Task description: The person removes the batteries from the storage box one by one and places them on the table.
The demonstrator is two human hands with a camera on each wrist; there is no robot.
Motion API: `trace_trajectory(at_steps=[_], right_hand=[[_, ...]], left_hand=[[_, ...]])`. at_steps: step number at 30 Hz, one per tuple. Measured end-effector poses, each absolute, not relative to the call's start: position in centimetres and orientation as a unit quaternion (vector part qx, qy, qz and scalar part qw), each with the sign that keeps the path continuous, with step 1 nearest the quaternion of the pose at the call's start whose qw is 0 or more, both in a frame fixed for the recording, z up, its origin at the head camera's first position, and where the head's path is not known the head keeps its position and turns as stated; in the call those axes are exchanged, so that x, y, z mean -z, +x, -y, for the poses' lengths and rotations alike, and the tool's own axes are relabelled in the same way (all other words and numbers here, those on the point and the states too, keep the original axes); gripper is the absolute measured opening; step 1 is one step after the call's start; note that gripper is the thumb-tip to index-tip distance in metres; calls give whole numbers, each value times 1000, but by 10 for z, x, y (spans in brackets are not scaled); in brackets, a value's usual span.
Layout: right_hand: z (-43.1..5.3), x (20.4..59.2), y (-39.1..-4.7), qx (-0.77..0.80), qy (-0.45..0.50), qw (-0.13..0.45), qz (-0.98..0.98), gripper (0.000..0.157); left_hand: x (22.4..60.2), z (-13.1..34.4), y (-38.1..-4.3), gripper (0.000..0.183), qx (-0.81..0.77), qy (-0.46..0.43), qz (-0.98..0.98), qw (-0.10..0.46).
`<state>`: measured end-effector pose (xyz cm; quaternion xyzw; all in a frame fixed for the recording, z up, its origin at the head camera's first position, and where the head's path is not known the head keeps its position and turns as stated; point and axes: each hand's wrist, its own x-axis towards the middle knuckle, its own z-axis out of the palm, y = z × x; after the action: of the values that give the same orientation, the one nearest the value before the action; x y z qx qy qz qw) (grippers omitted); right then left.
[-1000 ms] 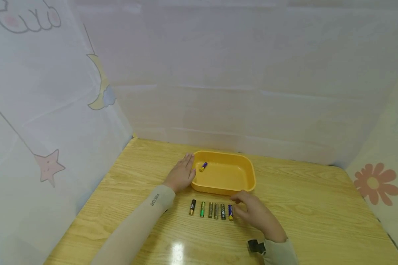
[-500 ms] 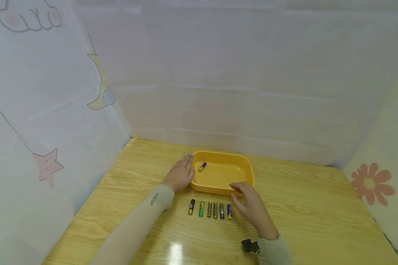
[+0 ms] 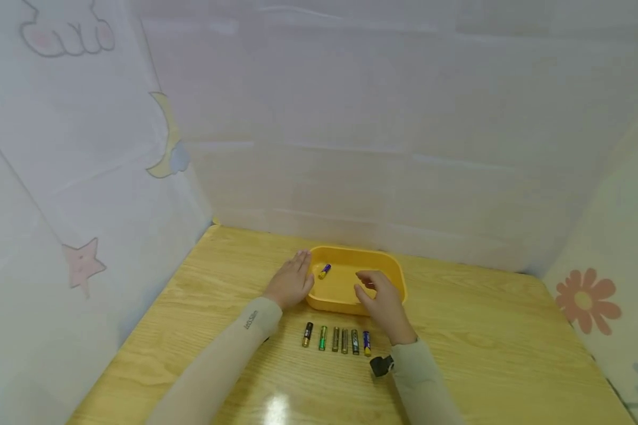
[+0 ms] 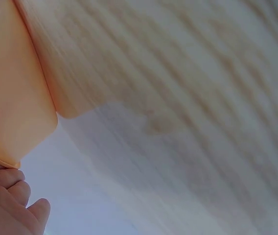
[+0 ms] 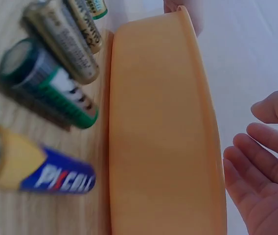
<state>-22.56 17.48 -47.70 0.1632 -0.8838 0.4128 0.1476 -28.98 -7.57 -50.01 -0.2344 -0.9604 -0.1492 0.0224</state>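
A shallow yellow plastic tray (image 3: 356,307) stands on the wooden table, with one purple-and-yellow battery (image 3: 325,271) lying inside near its left end. My left hand (image 3: 288,282) rests against the tray's left side, fingers extended along the rim; part of this hand (image 4: 11,205) shows at the rim in the left wrist view. Over the right half of the tray hovers my right hand (image 3: 383,301), its fingers loosely bent and nothing between them. In front of the tray lies a row of batteries: a black-and-gold one (image 3: 307,334) at left, a blue-and-yellow battery (image 5: 41,164) at right, others between.
The wooden table (image 3: 489,342) extends to both sides of the tray. Pale cloth (image 3: 361,147) hangs behind it, and printed cloths with a star (image 3: 83,262) and a flower (image 3: 585,301) flank it. A black wrist device (image 3: 381,366) sits at the right cuff.
My right hand has moved from beside the blue-and-yellow battery, forward and left over the tray. My left hand stays at the tray's left side; the batteries keep their places.
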Motion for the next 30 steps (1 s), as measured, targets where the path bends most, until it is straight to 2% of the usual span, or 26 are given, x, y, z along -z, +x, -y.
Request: trace_trajectory(at_steps=[9, 18, 30], right_hand=[[-154, 481, -266, -419, 139, 106, 891, 40], [-139, 485, -289, -445, 109, 70, 886, 45], [-122, 495, -312, -448, 90, 57, 888, 43]], left_hand=[[499, 75, -292, 64, 136, -235, 962, 17], [502, 76, -293, 64, 133, -234, 963, 15], [505, 76, -296, 63, 140, -237, 961, 22]])
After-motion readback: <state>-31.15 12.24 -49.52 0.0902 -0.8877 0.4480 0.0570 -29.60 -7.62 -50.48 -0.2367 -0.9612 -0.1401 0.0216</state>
